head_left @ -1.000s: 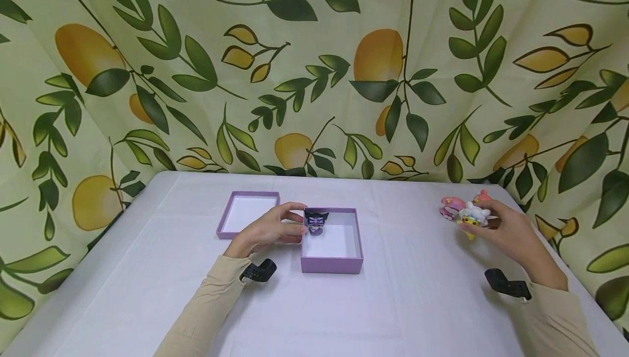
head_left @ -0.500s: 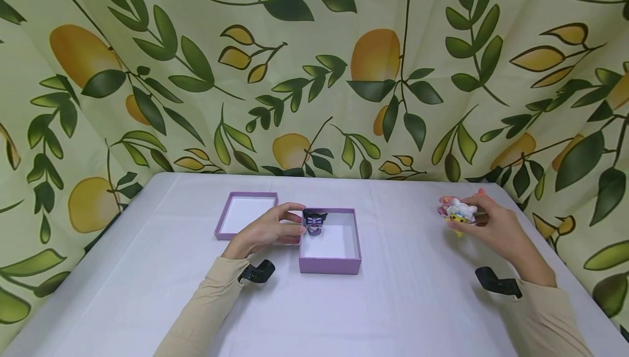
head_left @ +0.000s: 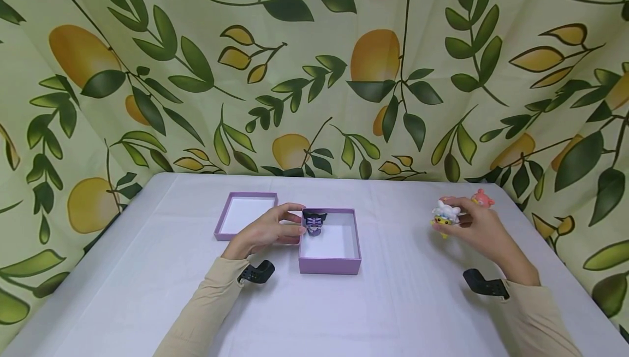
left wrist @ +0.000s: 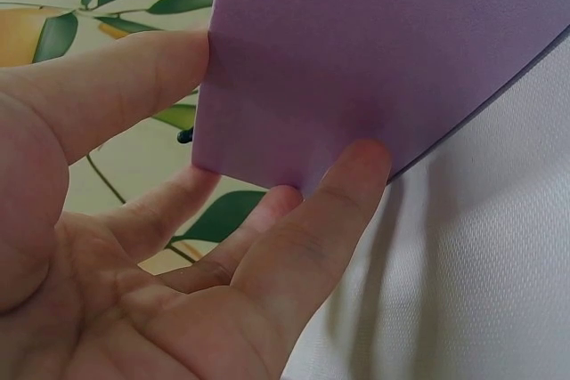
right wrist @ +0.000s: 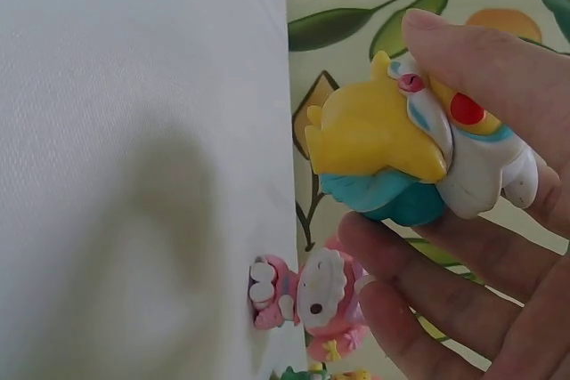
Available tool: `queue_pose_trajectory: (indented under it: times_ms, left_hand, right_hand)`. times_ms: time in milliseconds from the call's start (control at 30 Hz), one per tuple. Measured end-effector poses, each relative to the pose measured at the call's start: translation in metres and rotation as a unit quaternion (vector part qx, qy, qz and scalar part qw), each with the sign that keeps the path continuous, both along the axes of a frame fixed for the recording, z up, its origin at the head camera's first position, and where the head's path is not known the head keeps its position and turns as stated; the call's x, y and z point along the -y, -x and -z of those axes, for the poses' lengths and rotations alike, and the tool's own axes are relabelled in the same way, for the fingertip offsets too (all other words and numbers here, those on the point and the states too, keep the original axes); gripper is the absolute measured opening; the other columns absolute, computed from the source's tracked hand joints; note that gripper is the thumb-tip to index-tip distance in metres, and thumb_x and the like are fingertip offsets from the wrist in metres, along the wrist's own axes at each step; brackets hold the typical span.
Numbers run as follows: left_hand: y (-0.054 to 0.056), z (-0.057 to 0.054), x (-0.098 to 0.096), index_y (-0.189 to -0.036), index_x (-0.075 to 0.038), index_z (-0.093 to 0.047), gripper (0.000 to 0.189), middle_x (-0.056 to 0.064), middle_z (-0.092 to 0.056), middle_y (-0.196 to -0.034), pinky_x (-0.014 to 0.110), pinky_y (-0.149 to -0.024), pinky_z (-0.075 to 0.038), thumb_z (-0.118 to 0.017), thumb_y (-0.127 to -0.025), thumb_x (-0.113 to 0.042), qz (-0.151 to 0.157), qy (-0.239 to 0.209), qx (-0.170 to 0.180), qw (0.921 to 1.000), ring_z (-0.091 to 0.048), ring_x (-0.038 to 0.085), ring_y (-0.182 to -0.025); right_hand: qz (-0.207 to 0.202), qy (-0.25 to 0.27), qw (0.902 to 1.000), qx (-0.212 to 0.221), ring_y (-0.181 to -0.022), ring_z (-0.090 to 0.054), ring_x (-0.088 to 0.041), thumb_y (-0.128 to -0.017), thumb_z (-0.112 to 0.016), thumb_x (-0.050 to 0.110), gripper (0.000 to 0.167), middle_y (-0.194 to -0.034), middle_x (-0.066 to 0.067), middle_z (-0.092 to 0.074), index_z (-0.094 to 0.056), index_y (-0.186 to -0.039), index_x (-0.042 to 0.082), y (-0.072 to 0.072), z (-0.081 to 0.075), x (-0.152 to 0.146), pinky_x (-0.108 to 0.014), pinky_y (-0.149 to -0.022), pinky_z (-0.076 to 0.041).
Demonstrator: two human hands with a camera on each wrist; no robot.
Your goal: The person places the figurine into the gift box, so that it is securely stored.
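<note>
Right hand (head_left: 484,231) first: I see its thumb and fingers pinching a yellow toy (head_left: 446,218) with white and blue parts. It looks lifted up, over the right side of the white table (head_left: 403,297). From that wrist I also see a pink toy (right wrist: 321,295) with a white face on the table, near the fingers, and a bit of one more toy (right wrist: 303,375) at the bottom edge.

Left hand (head_left: 270,230) has its thumb and fingers bent around the left back corner of a purple box (head_left: 330,266), holding it. Inside that box, I see a black and purple toy (head_left: 315,224) by the left wall, close to the back corner. Beyond the left hand lies a purple lid (head_left: 249,208), just apart from the box.
</note>
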State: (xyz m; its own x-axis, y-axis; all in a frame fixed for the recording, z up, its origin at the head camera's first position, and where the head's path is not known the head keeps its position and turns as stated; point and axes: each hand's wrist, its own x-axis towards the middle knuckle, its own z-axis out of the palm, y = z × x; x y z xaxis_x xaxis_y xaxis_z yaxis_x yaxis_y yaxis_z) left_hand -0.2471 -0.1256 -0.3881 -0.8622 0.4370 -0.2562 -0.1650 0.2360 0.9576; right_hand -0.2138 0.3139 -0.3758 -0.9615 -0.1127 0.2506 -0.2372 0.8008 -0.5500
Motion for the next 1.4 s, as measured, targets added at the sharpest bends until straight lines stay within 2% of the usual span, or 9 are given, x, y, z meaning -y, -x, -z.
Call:
queue_pose_trajectory:
  times_ms: [200, 433, 733, 867, 933, 1100, 1167, 1267, 1400]
  left_hand:
    - [0.0, 0.0, 0.0, -0.146, -0.002, -0.04, 0.061, 0.024, -0.046, -0.13, 0.041, -0.094, -0.06, -0.067, -0.092, -0.003, -0.001, -0.001, 0.0, 1.0, -0.067, 0.023, -0.097]
    - [-0.001, 0.0, 0.0, -0.146, -0.004, -0.041, 0.061, 0.023, -0.046, -0.13, 0.04, -0.093, -0.06, -0.067, -0.091, -0.001, -0.008, 0.0, 0.006, 0.9999, -0.067, 0.023, -0.095]
    - [-0.002, -0.002, -0.001, -0.145, -0.005, -0.043, 0.06, 0.023, -0.047, -0.131, 0.04, -0.093, -0.061, -0.068, -0.091, -0.002, -0.011, 0.004, 0.005, 0.9999, -0.067, 0.025, -0.097]
    - [-0.002, -0.001, 0.0, -0.146, -0.004, -0.041, 0.061, 0.024, -0.047, -0.131, 0.041, -0.093, -0.06, -0.067, -0.091, -0.003, -0.007, 0.006, 0.0, 1.0, -0.067, 0.026, -0.098]
    - [-0.002, -0.002, 0.0, -0.146, -0.003, -0.041, 0.061, 0.024, -0.047, -0.131, 0.041, -0.093, -0.06, -0.068, -0.091, -0.003, -0.006, 0.005, 0.0, 1.0, -0.067, 0.025, -0.098]
    - [-0.002, -0.002, 0.001, -0.146, -0.003, -0.04, 0.062, 0.024, -0.047, -0.131, 0.039, -0.092, -0.061, -0.068, -0.091, -0.005, -0.001, 0.008, -0.006, 0.9999, -0.067, 0.025, -0.099]
    - [-0.002, -0.002, 0.001, -0.146, -0.003, -0.04, 0.062, 0.024, -0.047, -0.131, 0.038, -0.091, -0.061, -0.069, -0.091, -0.005, -0.001, 0.011, -0.008, 0.9999, -0.067, 0.025, -0.099]
    - [-0.002, -0.002, 0.001, -0.146, -0.003, -0.04, 0.062, 0.024, -0.047, -0.131, 0.038, -0.092, -0.061, -0.069, -0.091, -0.005, -0.001, 0.012, -0.007, 0.9999, -0.067, 0.025, -0.099]
    - [-0.002, -0.002, 0.0, -0.146, -0.004, -0.041, 0.061, 0.024, -0.047, -0.132, 0.04, -0.093, -0.06, -0.068, -0.091, -0.004, -0.005, 0.011, -0.002, 0.9999, -0.067, 0.026, -0.099]
  right_hand:
    - [-0.007, 0.01, 0.9999, 0.008, -0.089, -0.07, -0.034, -0.08, -0.084, 0.024, 0.061, -0.119, -0.027, -0.062, -0.057, -0.127, -0.004, 0.0, 0.002, 0.005, -0.009, -0.066, -0.051]
    - [-0.011, -0.001, 0.9998, 0.014, -0.089, -0.068, -0.03, -0.079, -0.084, 0.024, 0.058, -0.119, -0.025, -0.061, -0.057, -0.123, -0.001, 0.001, 0.004, 0.012, -0.013, -0.068, -0.054]
    - [-0.025, -0.016, 0.9993, -0.02, -0.088, -0.065, -0.025, -0.076, -0.086, 0.019, 0.05, -0.113, -0.017, -0.062, -0.062, -0.116, -0.001, 0.002, 0.007, 0.02, -0.018, -0.072, -0.058]
    - [-0.032, -0.011, 0.9993, -0.017, -0.088, -0.064, -0.023, -0.075, -0.087, 0.018, 0.051, -0.111, -0.017, -0.061, -0.063, -0.116, -0.003, 0.003, 0.008, 0.023, -0.016, -0.073, -0.057]
    - [-0.033, -0.01, 0.9993, -0.011, -0.088, -0.066, -0.024, -0.076, -0.087, 0.018, 0.051, -0.109, -0.016, -0.061, -0.063, -0.117, -0.003, 0.003, 0.008, 0.025, -0.019, -0.074, -0.059]
    - [-0.043, 0.003, 0.9991, 0.001, -0.088, -0.071, -0.031, -0.078, -0.085, 0.016, 0.052, -0.106, -0.019, -0.063, -0.062, -0.12, -0.004, 0.002, 0.007, 0.029, -0.039, -0.076, -0.063]
    - [-0.044, 0.005, 0.999, 0.002, -0.087, -0.071, -0.032, -0.078, -0.085, 0.016, 0.052, -0.106, -0.019, -0.063, -0.062, -0.121, -0.003, 0.002, 0.007, 0.03, -0.042, -0.076, -0.063]
    - [-0.045, 0.007, 0.999, -0.002, -0.087, -0.071, -0.032, -0.077, -0.085, 0.016, 0.052, -0.105, -0.018, -0.063, -0.063, -0.12, -0.003, 0.001, 0.007, 0.032, -0.041, -0.075, -0.063]
    - [-0.048, 0.006, 0.9988, -0.01, -0.085, -0.07, -0.028, -0.077, -0.086, 0.015, 0.05, -0.102, -0.015, -0.062, -0.064, -0.119, -0.003, 0.001, 0.007, 0.035, -0.03, -0.073, -0.063]
